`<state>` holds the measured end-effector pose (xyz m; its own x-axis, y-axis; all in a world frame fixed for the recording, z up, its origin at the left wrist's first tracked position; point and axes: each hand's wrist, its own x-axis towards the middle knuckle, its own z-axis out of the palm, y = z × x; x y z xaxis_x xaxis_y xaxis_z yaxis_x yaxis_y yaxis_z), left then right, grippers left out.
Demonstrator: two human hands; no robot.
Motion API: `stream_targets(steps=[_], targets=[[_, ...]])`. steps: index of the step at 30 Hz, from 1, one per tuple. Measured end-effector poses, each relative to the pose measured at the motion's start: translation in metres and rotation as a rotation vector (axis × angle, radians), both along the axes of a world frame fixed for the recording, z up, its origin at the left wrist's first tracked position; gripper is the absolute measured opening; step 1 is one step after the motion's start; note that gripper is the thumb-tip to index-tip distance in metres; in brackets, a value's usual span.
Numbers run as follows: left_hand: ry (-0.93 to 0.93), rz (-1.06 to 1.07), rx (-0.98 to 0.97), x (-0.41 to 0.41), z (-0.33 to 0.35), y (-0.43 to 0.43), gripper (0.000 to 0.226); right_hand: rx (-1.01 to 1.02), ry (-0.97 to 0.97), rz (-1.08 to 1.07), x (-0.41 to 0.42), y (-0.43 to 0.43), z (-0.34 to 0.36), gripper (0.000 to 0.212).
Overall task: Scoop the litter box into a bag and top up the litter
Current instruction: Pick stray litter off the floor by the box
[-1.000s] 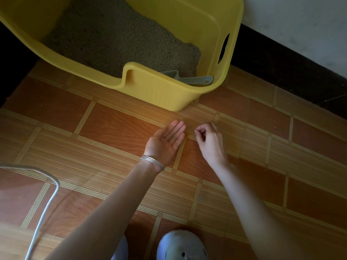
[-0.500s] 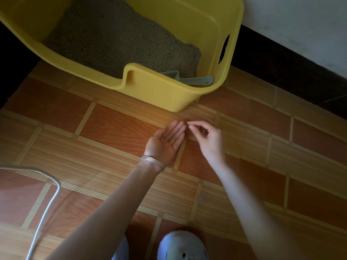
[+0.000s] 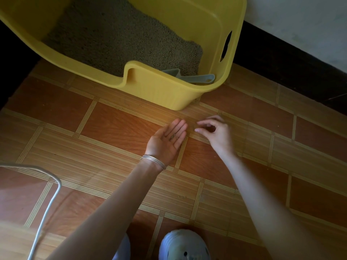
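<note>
Foreground, bottom edge: pale rubber shoe toe (image 3: 185,244); to its left, white cable (image 3: 47,209) looping across orange-brown tiled floor (image 3: 112,126).

Middle ground: left hand (image 3: 167,141), wrist ringed with silver bangles (image 3: 154,162). Lies palm up and flat just over the tiles, fingers straight, carrying a few stray granules (image 3: 173,136). Just beside it, right hand (image 3: 216,134), fingers curled, thumb and forefinger drawn close together above the floor; grasp of any granule impossible to judge.

Beyond: yellow plastic litter box (image 3: 159,91), holding grey-brown granular litter (image 3: 116,38) and, against the near wall by the right corner, grey plastic scoop (image 3: 189,76), touched by neither hand. No bag in view.

Farthest: white wall (image 3: 300,25).

Likely hazards:
- granules rolling off the flat palm at any tilt during the lift over the high rim
- grains flicked farther across smooth tile by a missed pinch
- cable snagged by the left elbow
</note>
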<state>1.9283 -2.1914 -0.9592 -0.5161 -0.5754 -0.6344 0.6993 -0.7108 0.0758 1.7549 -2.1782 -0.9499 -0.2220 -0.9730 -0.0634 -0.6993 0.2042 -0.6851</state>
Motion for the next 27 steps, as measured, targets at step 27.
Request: stream_targets(steps=[27], targets=[[0.004,0.016,0.000,0.001,0.001,0.000,0.038,-0.100,-0.116,-0.131,0.012,0.019,0.010,0.013]])
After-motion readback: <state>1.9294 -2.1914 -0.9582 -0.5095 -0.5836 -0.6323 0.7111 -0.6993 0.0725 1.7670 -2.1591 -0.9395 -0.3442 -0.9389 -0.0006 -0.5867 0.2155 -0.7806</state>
